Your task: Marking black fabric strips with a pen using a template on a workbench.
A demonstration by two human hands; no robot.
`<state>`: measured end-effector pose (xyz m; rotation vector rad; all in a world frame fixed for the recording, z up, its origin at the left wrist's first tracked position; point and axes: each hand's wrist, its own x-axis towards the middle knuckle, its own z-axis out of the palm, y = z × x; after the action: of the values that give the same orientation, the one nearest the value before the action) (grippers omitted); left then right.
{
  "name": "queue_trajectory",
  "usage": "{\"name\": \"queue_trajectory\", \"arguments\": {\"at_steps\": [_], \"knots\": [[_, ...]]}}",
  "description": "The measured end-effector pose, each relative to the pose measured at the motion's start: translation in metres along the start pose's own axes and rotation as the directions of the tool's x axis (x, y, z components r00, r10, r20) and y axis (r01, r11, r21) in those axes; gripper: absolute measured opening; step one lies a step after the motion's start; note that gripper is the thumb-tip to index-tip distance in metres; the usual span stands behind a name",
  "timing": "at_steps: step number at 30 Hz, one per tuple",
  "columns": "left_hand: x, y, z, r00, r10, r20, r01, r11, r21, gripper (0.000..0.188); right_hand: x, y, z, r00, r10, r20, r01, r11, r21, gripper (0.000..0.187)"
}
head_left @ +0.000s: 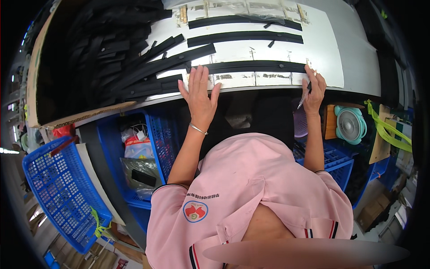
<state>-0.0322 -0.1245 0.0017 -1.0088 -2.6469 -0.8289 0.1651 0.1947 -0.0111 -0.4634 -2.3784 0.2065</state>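
Note:
A long black zipper strip (255, 67) lies along a white marked board (329, 54) near the table's front edge. My left hand (200, 96) rests flat at its left end, fingers stretched and apart. At the other end, the fingertips of my right hand (315, 92) touch the strip. Tucked in the curled fingers of that hand is a slim pointed pen-like tool (301, 102), partly hidden, its exact kind unclear. Two more black zippers, a middle one (244, 39) and a far one (237, 20), lie roughly parallel beyond, their small pulls showing.
Left of the board, a large heap of black zippers (107, 49) fills a cardboard-edged area. Below the table stand a blue crate (159, 139) with bags and a phone, another blue basket (62, 193), and, at right, a turquoise fan (350, 125). Clear plastic (264, 10) covers the board's far edge.

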Motion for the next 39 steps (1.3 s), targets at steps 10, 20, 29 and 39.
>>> {"name": "queue_trajectory", "arguments": {"at_steps": [10, 20, 29, 39], "knots": [[-0.001, -0.005, 0.002, 0.998, 0.001, -0.064, -0.002, 1.000, -0.019, 0.061, 0.052, -0.097, 0.006, 0.936, 0.304, 0.175, -0.346, 0.885, 0.311, 0.027], [0.001, 0.000, 0.003, 0.997, -0.019, -0.079, 0.014, 0.998, -0.067, 0.059, 0.080, -0.199, 0.101, 0.886, 0.150, 0.438, -0.440, 0.567, 0.697, 0.023], [0.000, -0.004, 0.004, 0.996, -0.044, -0.084, 0.036, 0.995, -0.092, 0.058, 0.078, -0.202, 0.106, 0.913, 0.055, 0.404, -0.314, 0.726, 0.612, 0.017], [0.000, -0.004, 0.004, 0.996, -0.026, -0.091, 0.020, 0.998, -0.064, 0.058, 0.081, -0.202, 0.098, 0.867, 0.073, 0.493, -0.427, 0.619, 0.659, 0.020]]}}
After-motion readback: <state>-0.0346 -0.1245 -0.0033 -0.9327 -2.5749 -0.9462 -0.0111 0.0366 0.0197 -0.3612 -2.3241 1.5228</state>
